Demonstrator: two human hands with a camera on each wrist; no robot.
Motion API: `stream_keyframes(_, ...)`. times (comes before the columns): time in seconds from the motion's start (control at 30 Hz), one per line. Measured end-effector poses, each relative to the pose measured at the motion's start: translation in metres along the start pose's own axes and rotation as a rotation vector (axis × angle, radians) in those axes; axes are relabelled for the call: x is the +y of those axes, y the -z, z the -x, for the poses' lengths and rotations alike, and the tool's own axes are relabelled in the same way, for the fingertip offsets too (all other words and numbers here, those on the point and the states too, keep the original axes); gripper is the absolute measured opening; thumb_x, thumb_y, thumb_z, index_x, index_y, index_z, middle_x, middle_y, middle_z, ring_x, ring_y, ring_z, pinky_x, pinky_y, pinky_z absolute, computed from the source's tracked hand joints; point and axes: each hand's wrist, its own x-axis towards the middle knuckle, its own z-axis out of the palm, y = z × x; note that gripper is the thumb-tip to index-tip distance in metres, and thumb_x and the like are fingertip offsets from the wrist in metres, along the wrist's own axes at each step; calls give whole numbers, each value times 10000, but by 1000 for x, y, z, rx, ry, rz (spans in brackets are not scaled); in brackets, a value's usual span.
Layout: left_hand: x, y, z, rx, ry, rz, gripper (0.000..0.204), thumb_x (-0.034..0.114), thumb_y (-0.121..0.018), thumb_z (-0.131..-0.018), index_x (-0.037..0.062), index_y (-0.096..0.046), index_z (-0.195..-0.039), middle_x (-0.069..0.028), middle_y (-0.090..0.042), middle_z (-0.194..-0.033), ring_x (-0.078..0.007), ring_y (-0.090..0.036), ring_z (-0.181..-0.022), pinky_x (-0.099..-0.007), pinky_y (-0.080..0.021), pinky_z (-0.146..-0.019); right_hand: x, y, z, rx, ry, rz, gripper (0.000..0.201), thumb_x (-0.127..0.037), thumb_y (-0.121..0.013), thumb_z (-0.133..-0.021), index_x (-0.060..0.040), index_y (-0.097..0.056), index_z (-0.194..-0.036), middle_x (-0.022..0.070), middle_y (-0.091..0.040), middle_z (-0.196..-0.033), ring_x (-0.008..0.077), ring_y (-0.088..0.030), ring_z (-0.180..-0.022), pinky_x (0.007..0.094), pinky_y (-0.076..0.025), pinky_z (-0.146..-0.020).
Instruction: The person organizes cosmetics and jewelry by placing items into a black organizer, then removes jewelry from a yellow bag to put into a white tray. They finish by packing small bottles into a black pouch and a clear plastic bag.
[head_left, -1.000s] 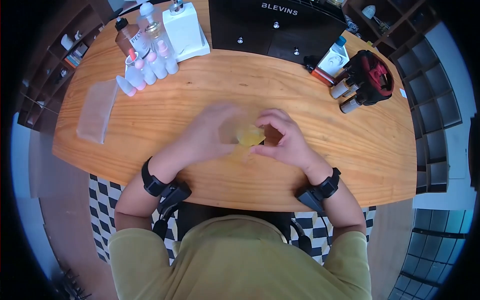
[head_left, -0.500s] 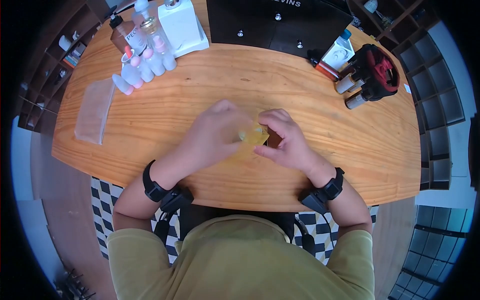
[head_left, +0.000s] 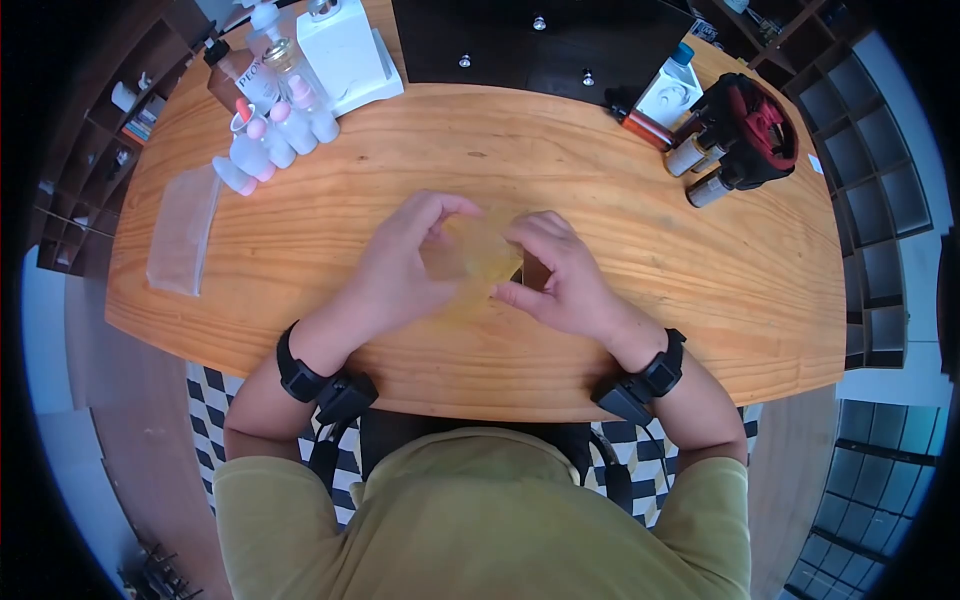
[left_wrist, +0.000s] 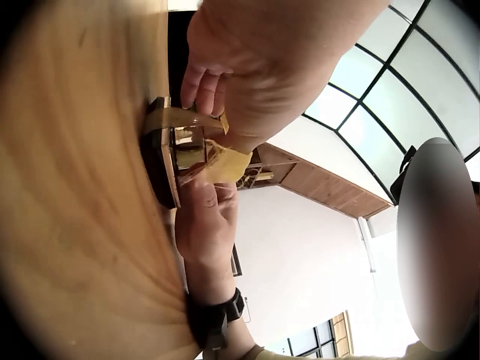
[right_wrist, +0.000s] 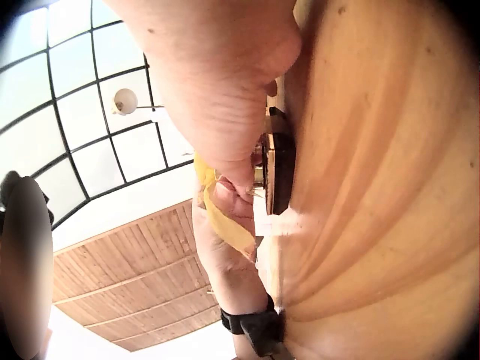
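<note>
Inward of the worktop's [head_left: 560,385] front edge, the right hand [head_left: 575,290] grips a small dark-based box [left_wrist: 159,161] beside a yellow sheet [left_wrist: 231,163], likely light, floppy and best pinched cornerwise, though I can't tell the left hand's [head_left: 392,270] grip.

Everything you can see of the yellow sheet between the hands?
The yellow sheet looks thin and pliable, perhaps paper or film, with bent, uneven ends. It is blurred from above, clearer in the wrist views, between the left hand and right hand, by the dark-based box. It touches the left hand's fingers. Whether it is one piece, I can't tell.
</note>
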Motion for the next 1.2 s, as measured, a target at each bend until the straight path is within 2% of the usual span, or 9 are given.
stream_keyframes(0.17,13,15,-1,-7,-92,-126,497,52,-765,-702,54,-547,-1149,-55,-553,-1068,-143,-539,-932,-256,-479,-762,-1,0,0,4,-27,-27,471,-151,-793,-674,-36,-579,-1077,142,-593,-989,339,-549,-924,396,-440,-836)
stream_keyframes(0.27,8,32,-3,31,-134,-160,338,39,-712,-756,47,-583,-1068,-44,-590,-947,-111,-548,-853,-233,-453,-709,-3,4,2,5,-46,-47,445,-96,-749,-662,-36,-575,-1068,153,-580,-1022,350,-545,-947,396,-449,-844)
stream_keyframes(0.4,28,33,7,-62,129,-59,120,104,-718,-800,28,-639,-847,0,-574,-665,-74,-509,-615,-217,-407,-575,-1,8,1,-30,-66,-66,419,-54,-688,-647,-42,-568,-1047,162,-570,-1046,359,-541,-977,395,-450,-861)
stream_keyframes(0.47,40,24,8,-202,232,-128,159,139,-731,-808,22,-642,-745,17,-534,-553,-59,-455,-506,-218,-381,-513,-1,8,0,-17,-81,-66,413,-68,-707,-646,-46,-566,-1034,160,-571,-1042,359,-541,-987,398,-449,-863)
stream_keyframes(0.67,17,10,9,-226,185,-82,218,180,-756,-789,31,-621,-704,-20,-516,-528,-56,-432,-476,-243,-332,-460,-5,5,-1,-17,-106,-40,421,-78,-749,-636,-55,-567,-1015,149,-576,-1041,352,-540,-1002,398,-446,-870)
stream_keyframes(0.87,6,23,9,-385,202,-296,314,238,-792,-726,28,-566,-664,-38,-526,-552,-156,-493,-485,-300,-375,-482,-4,4,0,-19,-118,-21,419,-69,-759,-638,-61,-570,-1013,143,-578,-1044,348,-538,-1011,396,-446,-874)
stream_keyframes(0.97,4,34,12,-389,156,-315,349,277,-813,-694,45,-553,-671,-38,-520,-558,-190,-511,-500,-317,-388,-493,-5,4,0,-14,-113,-21,418,-68,-759,-641,-61,-572,-1014,141,-577,-1046,347,-538,-1012,395,-447,-874)
stream_keyframes(1.07,19,31,11,-121,113,-286,385,291,-818,-692,56,-515,-660,-35,-508,-555,-195,-486,-480,-313,-383,-480,-6,4,0,-14,-121,-28,419,-66,-759,-642,-61,-573,-1017,140,-577,-1048,345,-539,-1013,393,-447,-874)
stream_keyframes(1.2,41,19,7,-103,181,-244,429,303,-810,-705,53,-470,-628,-51,-468,-524,-213,-444,-453,-327,-358,-456,-5,5,0,-22,-134,-35,422,-65,-760,-641,-61,-573,-1019,140,-577,-1049,343,-541,-1015,392,-448,-876)
